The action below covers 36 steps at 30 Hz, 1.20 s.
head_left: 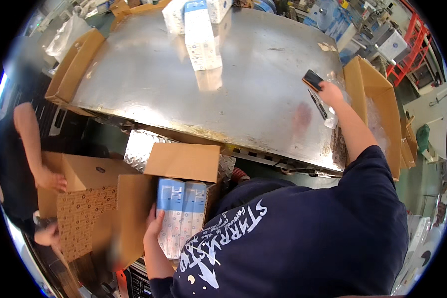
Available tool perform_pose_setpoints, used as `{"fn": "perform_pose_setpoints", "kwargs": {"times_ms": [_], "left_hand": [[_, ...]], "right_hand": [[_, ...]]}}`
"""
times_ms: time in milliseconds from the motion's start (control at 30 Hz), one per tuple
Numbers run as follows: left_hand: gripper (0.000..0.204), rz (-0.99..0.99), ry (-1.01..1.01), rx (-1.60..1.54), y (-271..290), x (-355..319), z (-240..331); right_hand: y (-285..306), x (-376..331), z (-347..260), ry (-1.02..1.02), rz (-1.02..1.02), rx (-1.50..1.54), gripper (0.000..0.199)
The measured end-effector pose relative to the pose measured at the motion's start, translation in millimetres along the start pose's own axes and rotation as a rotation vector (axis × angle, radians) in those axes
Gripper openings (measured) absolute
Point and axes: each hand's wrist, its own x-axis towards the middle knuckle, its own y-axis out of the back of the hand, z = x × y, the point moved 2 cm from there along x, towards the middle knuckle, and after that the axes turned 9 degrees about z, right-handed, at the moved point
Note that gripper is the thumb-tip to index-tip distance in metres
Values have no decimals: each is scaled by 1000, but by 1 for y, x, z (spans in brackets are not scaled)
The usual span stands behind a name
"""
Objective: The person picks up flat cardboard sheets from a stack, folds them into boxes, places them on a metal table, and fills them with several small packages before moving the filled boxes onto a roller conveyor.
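My left hand (154,226) is at the left edge of an opened cardboard carton (182,161), its fingers closed over the edge and partly hidden. Inside the carton stand two blue-and-white boxes (171,218) side by side, and my thumb lies against the left one. My right arm reaches across to the far right of the metal table (253,74). There my right hand (332,94) grips the near end of a black phone (312,79) with an orange edge. A slim black pen-like tool (317,104) lies on the table just below that hand.
At the table's far side stand several white patterned boxes (202,47). Cardboard trays flank the table, one on the left (74,67) and one on the right (375,107) holding clear plastic. A co-worker's hands (50,180) are at another open patterned carton (84,213) on the left.
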Motion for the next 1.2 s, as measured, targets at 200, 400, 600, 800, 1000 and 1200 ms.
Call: {"fn": "perform_pose_setpoints", "kwargs": {"times_ms": [200,400,600,800,1000,1200], "left_hand": [[91,242,-481,712,-28,-45,70],[108,125,-376,638,-64,31,26],[104,-103,-240,666,-85,56,27],[58,-113,-141,-69,-48,47,47],[43,187,-618,-111,36,14,175],[47,566,-1216,83,34,5,303]], "right_hand": [[-39,-21,60,-234,54,86,53],[-24,2,40,-227,-25,-19,24],[-18,16,59,28,-150,-210,28],[-49,26,68,-81,-108,-406,21],[56,97,-70,462,32,-3,11],[84,-70,-391,1236,-883,882,16]]}}
